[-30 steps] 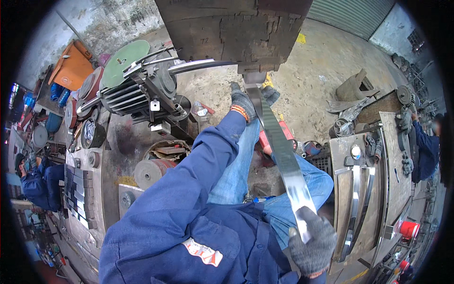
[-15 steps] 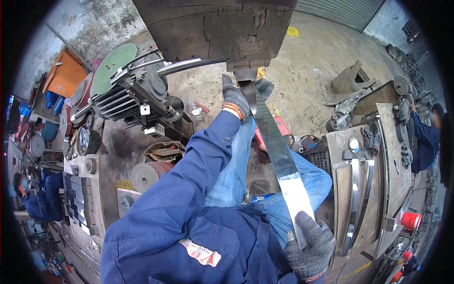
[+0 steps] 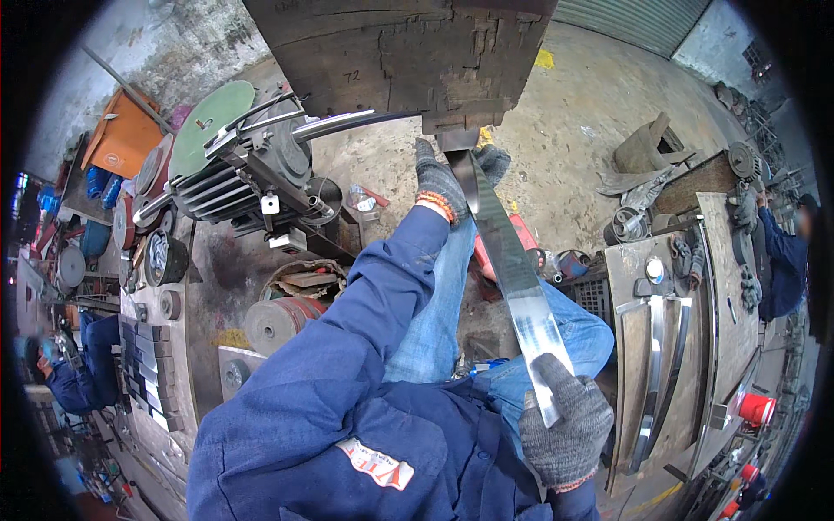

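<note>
A long, flat, polished metal strip [image 3: 512,260] runs slantwise in front of me, from a dark wooden block [image 3: 408,61] at the top down over my right thigh. My left hand [image 3: 441,181], in a grey knit glove with an orange cuff, is closed around its far end. The left thumb lies on one side and the fingers show on the other, partly hidden behind the strip. A small metal piece [image 3: 456,139] under the block meets that far end. Near my lap, my right hand [image 3: 566,425], also grey-gloved, grips the near end, thumb on top.
A motor with a green disc [image 3: 213,122] stands at left, near stacked abrasive wheels [image 3: 274,326]. On the right bench [image 3: 621,269] lie curved metal strips [image 3: 653,373] and gloves. Metal pieces [image 3: 148,365] line the left bench. Co-workers sit at far left [image 3: 78,373] and far right [image 3: 782,260].
The strip's near end and my right hand have shifted slightly up and away from me. My left hand keeps its place at the far end under the block.
</note>
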`<control>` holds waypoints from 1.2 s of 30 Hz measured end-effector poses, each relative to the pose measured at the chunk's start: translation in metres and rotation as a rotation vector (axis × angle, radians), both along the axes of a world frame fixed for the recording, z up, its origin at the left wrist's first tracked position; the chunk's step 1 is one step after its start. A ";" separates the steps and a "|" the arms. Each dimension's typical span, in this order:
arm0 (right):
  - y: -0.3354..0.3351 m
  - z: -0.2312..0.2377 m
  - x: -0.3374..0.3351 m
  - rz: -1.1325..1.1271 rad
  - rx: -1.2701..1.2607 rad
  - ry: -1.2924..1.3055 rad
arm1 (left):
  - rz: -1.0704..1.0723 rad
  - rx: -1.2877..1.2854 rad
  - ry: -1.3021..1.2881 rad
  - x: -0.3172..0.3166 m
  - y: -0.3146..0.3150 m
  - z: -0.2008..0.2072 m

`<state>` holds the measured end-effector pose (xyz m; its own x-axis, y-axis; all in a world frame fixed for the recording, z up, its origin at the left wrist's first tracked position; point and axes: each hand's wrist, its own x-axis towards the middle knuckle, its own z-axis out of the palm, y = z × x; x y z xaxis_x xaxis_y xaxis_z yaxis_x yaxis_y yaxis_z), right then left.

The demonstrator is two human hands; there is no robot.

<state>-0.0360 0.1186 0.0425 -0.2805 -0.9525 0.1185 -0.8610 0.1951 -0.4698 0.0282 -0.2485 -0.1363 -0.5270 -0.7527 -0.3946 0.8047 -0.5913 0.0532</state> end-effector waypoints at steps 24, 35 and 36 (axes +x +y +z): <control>0.046 0.030 0.008 -0.014 0.024 -0.102 | -0.160 -0.054 0.106 0.010 -0.017 -0.048; 0.029 0.013 0.008 -0.041 0.095 -0.022 | -0.031 -0.087 0.091 0.008 -0.014 -0.035; 0.026 0.010 0.008 -0.007 0.067 0.030 | -0.029 -0.087 0.089 0.007 -0.018 -0.036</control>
<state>-0.0284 0.1443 0.0523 -0.2843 -0.9567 0.0626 -0.8729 0.2313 -0.4296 0.0347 -0.2661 -0.1727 -0.5789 -0.7663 -0.2786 0.7914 -0.6103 0.0345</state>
